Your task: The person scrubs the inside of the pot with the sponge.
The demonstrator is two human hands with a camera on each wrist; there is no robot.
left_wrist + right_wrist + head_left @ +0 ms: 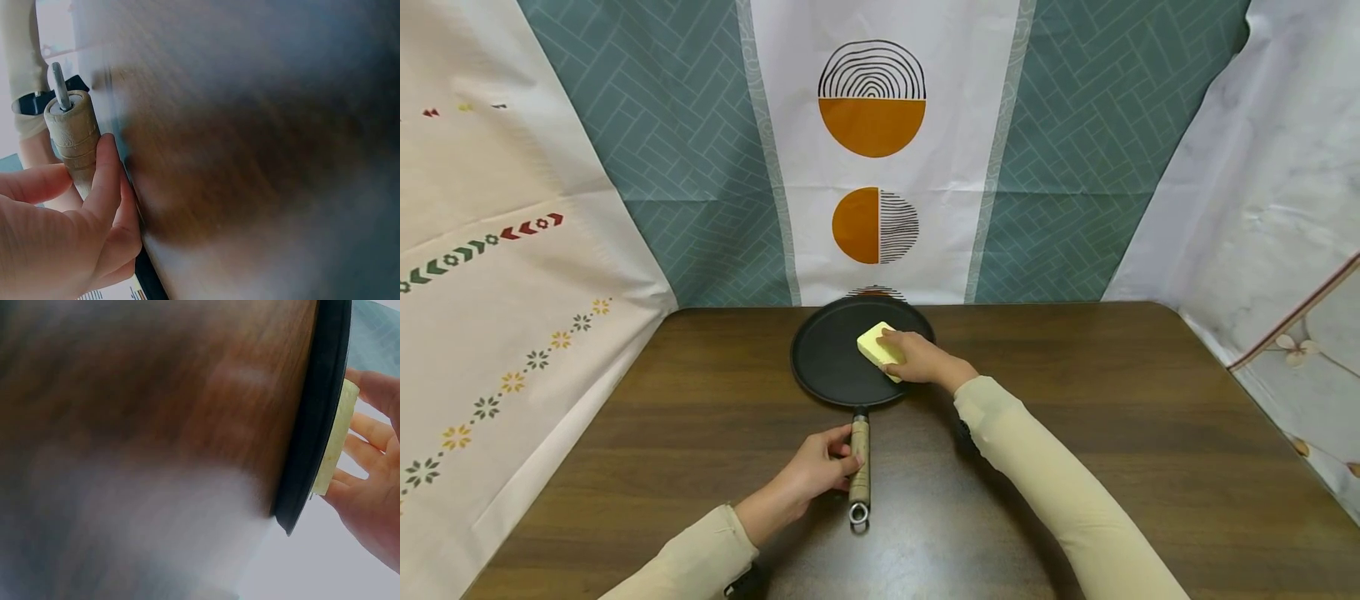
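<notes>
A round, flat black pan (pixel 827 354) lies on the table with its wooden handle (pixel 860 458) toward me. My left hand (pixel 816 467) grips that handle near its ring end, thumb on one side and fingers on the other. In the left wrist view, the thumb and fingers of the left hand (pixel 81 231) pinch the handle (pixel 75 134). On the right part of the pan, my right hand (pixel 917 358) holds a pale yellow sponge (pixel 874 343). The right wrist view shows the sponge (pixel 337 440) flat against the pan (pixel 315 412), with the right hand's (pixel 375 462) fingers along it.
The dark wooden table (pixel 1037 400) extends to both sides of the pan. Behind it hangs a green and white patterned cloth (pixel 700 167). Pale cloths also hang at the left (pixel 490 333) and right (pixel 1262 208) edges of the table.
</notes>
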